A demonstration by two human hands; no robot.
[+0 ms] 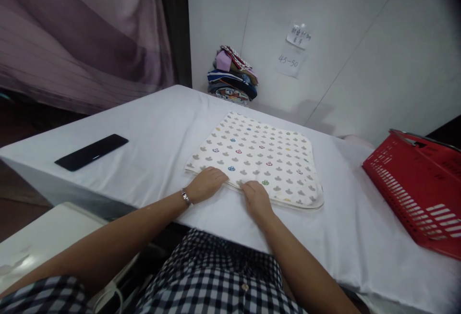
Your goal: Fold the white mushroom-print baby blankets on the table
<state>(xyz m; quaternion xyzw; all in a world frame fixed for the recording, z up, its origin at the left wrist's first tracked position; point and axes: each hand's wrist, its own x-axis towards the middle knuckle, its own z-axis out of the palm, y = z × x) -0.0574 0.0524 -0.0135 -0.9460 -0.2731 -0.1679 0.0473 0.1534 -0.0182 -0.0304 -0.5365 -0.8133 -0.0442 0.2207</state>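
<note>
A folded white cloth (252,153) with a small grey, red, blue and green print lies flat on the white-covered table (144,155). Its layered near edge faces me. My left hand (208,183), a metal watch at the wrist, grips that edge left of its middle, fingers on top. A short way to the right, my right hand (256,199) pinches the same edge, fingertips over the top layer. Both thumbs are mostly hidden.
A black phone-like slab (91,151) lies at the table's left. The red plastic basket (414,189) stands at the right. Folded clothes (233,76) are stacked against the wall at the back, near two paper notes (293,47). A purplish curtain (90,30) hangs at the left.
</note>
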